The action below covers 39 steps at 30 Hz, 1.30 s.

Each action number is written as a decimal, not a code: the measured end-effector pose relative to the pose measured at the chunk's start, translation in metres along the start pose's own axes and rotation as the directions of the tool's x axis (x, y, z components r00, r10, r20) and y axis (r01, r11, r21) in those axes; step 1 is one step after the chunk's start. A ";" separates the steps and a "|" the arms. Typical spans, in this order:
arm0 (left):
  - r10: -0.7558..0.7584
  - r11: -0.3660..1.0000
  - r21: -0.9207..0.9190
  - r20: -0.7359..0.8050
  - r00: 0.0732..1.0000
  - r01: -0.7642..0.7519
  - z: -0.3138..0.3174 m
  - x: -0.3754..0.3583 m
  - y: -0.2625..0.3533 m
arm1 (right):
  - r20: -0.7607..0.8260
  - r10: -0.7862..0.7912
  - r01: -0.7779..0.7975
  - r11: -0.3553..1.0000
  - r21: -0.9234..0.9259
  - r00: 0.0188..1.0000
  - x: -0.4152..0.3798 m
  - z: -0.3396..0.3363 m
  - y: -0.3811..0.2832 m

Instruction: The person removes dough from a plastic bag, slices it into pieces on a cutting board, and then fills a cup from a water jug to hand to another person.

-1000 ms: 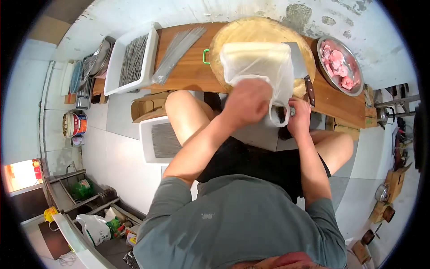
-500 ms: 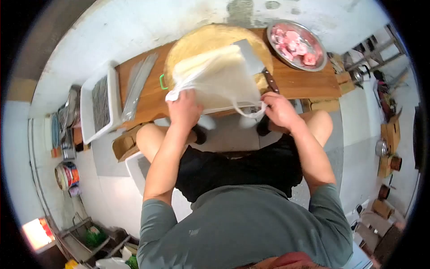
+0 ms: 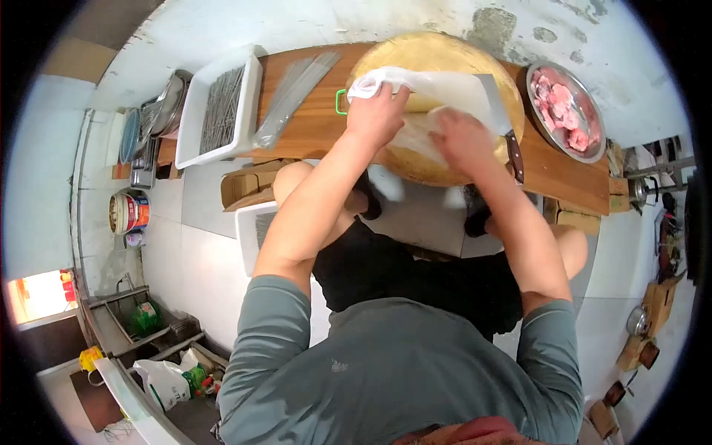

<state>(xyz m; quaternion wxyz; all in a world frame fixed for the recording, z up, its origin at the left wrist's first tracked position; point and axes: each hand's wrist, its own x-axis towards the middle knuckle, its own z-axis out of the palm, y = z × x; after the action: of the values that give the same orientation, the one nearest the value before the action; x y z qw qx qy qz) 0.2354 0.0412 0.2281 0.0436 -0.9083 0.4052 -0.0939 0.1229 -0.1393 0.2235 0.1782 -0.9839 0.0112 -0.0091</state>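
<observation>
I have the thin white plastic bag (image 3: 437,96) down on the round wooden chopping board (image 3: 437,55), which sits on the wooden desk (image 3: 319,122). My left hand (image 3: 377,115) is closed tight on a bunched corner of the bag at about nine o'clock on the board. My right hand (image 3: 461,139) lies half curled on the bag nearer five o'clock, fingers bent over the film; I cannot tell whether it pinches the plastic or only presses it flat.

To do this well, I judge the left hand should keep its grip firm while the right works the film smooth, with slow pulls, because plastic this thin stretches and tears easily. The cleaver (image 3: 498,111) lies at the board's three o'clock edge, its blade partly under the bag and its dark handle (image 3: 513,156) just beside my right wrist. I would keep the right hand's strokes away from that blade, so the film does not snag on the edge.

The steel bowl of raw meat (image 3: 565,107) stands further out at three o'clock, near the desk's end; a wide sweep could brush it. At nine o'clock lie a loose bundle of skewers (image 3: 293,85) and, past it, a white tray of skewers (image 3: 221,104), both well apart from the bag.
</observation>
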 end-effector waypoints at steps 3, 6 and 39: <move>-0.051 0.992 0.128 0.252 0.966 0.019 -0.009 0.002 -0.014 | -0.088 0.282 -0.293 0.945 -0.147 0.955 0.024 -0.019 0.041; -0.005 0.989 0.144 0.268 0.963 -0.035 0.006 -0.006 -0.032 | 0.118 0.309 -0.258 0.911 -0.322 0.944 0.037 -0.042 0.089; 0.048 0.854 -0.508 0.292 0.955 0.112 0.067 0.056 -0.064 | 0.439 -0.107 0.219 0.952 -0.213 0.892 0.145 -0.008 0.117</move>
<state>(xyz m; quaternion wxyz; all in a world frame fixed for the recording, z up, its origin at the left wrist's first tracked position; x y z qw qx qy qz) 0.3322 0.0425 0.1795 -0.1449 -0.8967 0.3889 0.1541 0.2655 -0.2557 0.1921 0.0464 -0.9745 -0.1099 0.1903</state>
